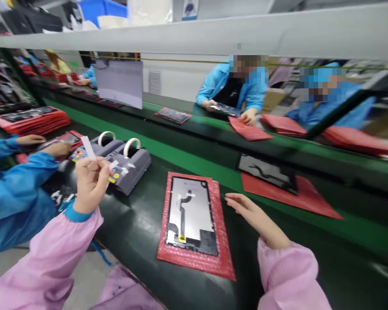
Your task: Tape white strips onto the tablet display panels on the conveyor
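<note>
Raised at the left, my left hand (92,178) pinches a strip of white tape (89,148) that sticks up above its fingers. A smaller white piece shows by the thumb tip; I cannot tell if that one is held too. My right hand (245,211) hovers with fingers stretched out and nothing in it, just right of a red bubble-wrap bag (224,258). On this bag lies a display panel (195,211), its silvery back up, with a black flex cable and a small yellow label. Grey tape dispensers (139,165) with white rolls stand behind my left hand.
Beyond the green belt (161,159), another panel (268,174) lies partly on a red bag (313,200). A stack of red bags (32,122) sits far left. Blue sleeves (13,193) of a co-worker reach in at left; people work opposite. A shelf beam (194,36) crosses overhead.
</note>
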Demonstrator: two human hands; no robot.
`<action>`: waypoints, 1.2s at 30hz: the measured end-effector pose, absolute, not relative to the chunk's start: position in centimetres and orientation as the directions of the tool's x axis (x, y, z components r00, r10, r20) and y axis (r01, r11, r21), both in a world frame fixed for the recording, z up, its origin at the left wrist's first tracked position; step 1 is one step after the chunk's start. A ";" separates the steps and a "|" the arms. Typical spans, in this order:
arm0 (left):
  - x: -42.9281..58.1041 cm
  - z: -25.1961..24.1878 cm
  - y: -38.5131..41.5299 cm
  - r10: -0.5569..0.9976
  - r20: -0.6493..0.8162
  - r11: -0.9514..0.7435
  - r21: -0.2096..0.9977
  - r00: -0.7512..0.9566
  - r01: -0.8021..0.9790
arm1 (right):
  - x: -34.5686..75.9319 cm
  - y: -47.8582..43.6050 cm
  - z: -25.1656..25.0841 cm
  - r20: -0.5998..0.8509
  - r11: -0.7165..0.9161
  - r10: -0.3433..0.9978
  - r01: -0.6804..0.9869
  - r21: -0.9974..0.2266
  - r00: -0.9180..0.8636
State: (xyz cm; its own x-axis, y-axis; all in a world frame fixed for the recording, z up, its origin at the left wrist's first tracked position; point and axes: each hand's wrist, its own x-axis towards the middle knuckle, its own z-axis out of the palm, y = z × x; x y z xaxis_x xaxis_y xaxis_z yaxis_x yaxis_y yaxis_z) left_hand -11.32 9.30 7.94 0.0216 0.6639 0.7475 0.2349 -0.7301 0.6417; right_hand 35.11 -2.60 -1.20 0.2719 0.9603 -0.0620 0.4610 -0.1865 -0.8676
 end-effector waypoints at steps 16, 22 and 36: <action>7.9 -6.1 10.4 0.848 0.457 -0.528 0.777 0.269 0.342 | 41.5 -7.3 -6.5 0.450 -0.344 0.700 0.814 -0.469 0.555; 7.9 -6.3 10.5 0.866 0.439 -0.488 0.846 0.238 0.217 | 44.7 -2.4 -5.9 0.550 -0.576 0.616 0.799 -0.174 0.564; 8.8 -6.4 10.8 0.868 0.444 -0.482 0.860 0.222 0.164 | 50.1 4.1 -6.1 0.412 -0.548 0.796 0.817 0.180 0.443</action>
